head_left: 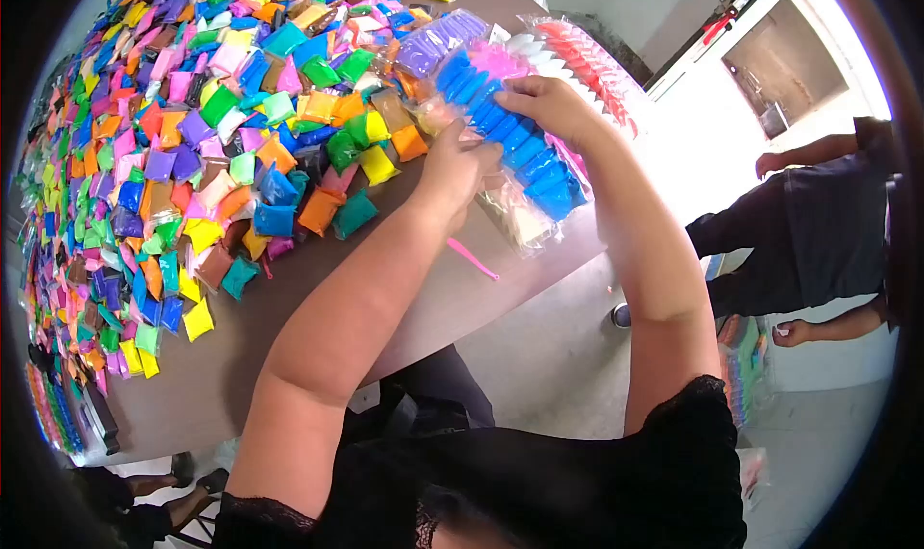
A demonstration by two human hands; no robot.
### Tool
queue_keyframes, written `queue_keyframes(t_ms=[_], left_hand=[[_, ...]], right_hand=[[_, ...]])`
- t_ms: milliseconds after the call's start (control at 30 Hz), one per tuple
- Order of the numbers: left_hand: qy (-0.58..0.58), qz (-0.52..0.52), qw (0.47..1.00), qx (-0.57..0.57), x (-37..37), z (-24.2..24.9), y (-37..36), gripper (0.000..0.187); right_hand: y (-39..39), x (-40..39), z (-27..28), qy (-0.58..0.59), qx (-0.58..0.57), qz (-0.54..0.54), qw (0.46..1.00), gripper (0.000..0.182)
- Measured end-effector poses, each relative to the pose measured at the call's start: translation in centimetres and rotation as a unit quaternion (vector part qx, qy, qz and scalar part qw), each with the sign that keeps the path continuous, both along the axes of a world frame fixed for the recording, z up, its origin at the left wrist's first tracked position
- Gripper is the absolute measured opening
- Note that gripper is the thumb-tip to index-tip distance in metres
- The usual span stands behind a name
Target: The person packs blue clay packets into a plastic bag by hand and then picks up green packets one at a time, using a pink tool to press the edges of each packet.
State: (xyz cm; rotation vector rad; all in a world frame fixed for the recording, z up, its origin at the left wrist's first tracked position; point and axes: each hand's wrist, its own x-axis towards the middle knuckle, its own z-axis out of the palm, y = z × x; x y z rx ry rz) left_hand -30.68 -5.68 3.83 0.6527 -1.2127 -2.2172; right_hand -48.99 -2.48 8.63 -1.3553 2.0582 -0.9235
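A long row of blue packets [549, 169] in clear plastic lies slantwise near the table's right edge, over other bagged rows. My right hand [549, 106] is bent over its upper part, fingers closed on the plastic. Just left of the row is my left hand [457, 169], its fingers curled together beside the blue packets; what they pinch is hidden. Under and around the row show a pale cream bag [513, 224] and a pink bag [498, 60]. A purple bag [441, 44] lies beyond my left hand.
A big heap of small colourful packets [221, 135] covers the table's left and far side. White packets [539, 53] and red ones [587, 63] lie at the far right. A pink stick [473, 259] rests on the tabletop [385, 299]. A person in dark clothes [818, 222] stands to the right.
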Motion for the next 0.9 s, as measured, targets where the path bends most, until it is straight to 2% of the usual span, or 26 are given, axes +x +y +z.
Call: queue_keyframes(t_ms=[33, 100, 200, 267, 300, 367, 433, 500, 533, 567, 633, 667, 700, 767, 800, 833, 867, 900], left_hand=[[-0.004, -0.003, 1.0, -0.011, -0.1, 0.0, 0.0, 0.075], [-0.012, -0.009, 1.0, -0.02, -0.3, 0.1, 0.3, 0.079], [-0.064, 0.002, 0.996, -0.055, -0.5, 0.4, 0.0, 0.071], [-0.091, 0.009, 0.987, -0.135, -0.4, -0.3, -0.4, 0.063], [-0.092, 0.008, 0.986, -0.136, -0.4, -0.8, -0.7, 0.063], [-0.092, 0.05, 0.973, -0.206, -0.5, -1.5, -1.4, 0.057], [-0.088, 0.029, 0.976, -0.199, -0.1, -1.4, -1.7, 0.058], [-0.059, 0.068, 0.98, -0.176, -0.8, -2.6, -2.3, 0.058], [-0.089, 0.048, 0.975, -0.198, -0.6, -3.3, -3.0, 0.059], [-0.062, 0.013, 0.981, -0.181, 0.6, -1.0, -1.6, 0.058], [-0.052, -0.026, 0.985, -0.164, 1.3, -4.0, -3.3, 0.061], [-0.053, 0.01, 0.985, -0.166, 3.5, -0.4, -0.1, 0.065], [-0.063, -0.014, 0.967, -0.247, 4.6, -2.8, -1.2, 0.064], [-0.079, -0.019, 0.927, -0.367, 10.4, -3.1, 0.7, 0.061], [-0.112, -0.033, 0.903, -0.414, 13.2, -3.8, 1.2, 0.06], [-0.157, -0.044, 0.852, -0.497, 16.3, -4.3, 1.7, 0.055], [-0.199, -0.057, 0.792, -0.575, 19.3, -4.9, 2.5, 0.05], [-0.226, -0.042, 0.758, -0.611, 22.2, -5.5, 3.3, 0.049]], right_hand=[[0.2, -0.2, -0.2, -0.004, 0.002, -0.001, 1.0, 0.054], [1.1, -0.3, -0.3, 0.232, -0.032, -0.01, 0.972, 0.05], [2.7, -0.2, -0.5, 0.246, -0.025, -0.007, 0.969, 0.045], [3.1, -0.1, -0.5, 0.252, -0.022, 0.012, 0.967, 0.044], [2.8, 0.0, -0.9, 0.251, -0.026, 0.011, 0.968, 0.043], [1.9, 0.6, -1.7, 0.247, -0.033, 0.007, 0.968, 0.04], [1.3, 1.3, -2.3, 0.259, -0.032, -0.002, 0.965, 0.037], [0.7, 1.4, -3.0, 0.318, -0.026, -0.044, 0.947, 0.034], [0.9, 2.3, -2.5, 0.358, -0.012, -0.068, 0.931, 0.031], [1.7, 3.6, -2.0, 0.4, 0.005, -0.097, 0.911, 0.029], [4.7, 6.0, -1.8, 0.419, -0.194, -0.073, 0.884, 0.024], [7.0, 9.0, -0.8, 0.367, -0.225, -0.043, 0.901, 0.019], [9.7, 12.3, 1.4, 0.287, -0.129, 0.021, 0.949, 0.021], [11.2, 14.5, -4.0, 0.277, -0.073, 0.162, 0.944, 0.025], [12.0, 16.1, -7.1, 0.292, -0.123, 0.13, 0.939, 0.026], [12.6, 17.3, -9.9, 0.307, -0.175, 0.094, 0.931, 0.027], [12.8, 17.8, -12.7, 0.309, -0.177, 0.094, 0.93, 0.027], [12.7, 18.0, -15.1, 0.425, -0.152, 0.045, 0.891, 0.026]])
